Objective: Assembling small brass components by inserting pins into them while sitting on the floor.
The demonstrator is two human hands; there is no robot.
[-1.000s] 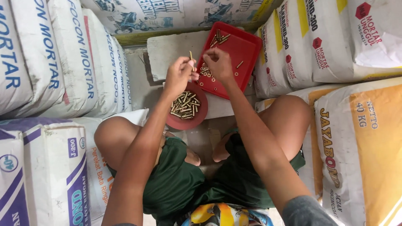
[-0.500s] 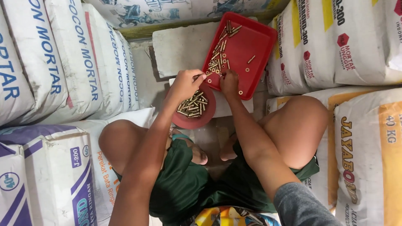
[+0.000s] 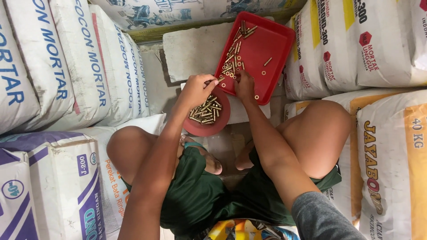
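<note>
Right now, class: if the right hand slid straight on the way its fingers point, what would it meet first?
Probably the brass pieces in the red tray: the right hand points up into it, fingertips at that cluster, though contact is unclear.

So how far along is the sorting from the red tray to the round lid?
Done: a pile of brass pins lies in the round red lid. In hand: the left hand hovers above it, the right hand picks in the red tray. Left: loose pins and rings in the tray.
</note>
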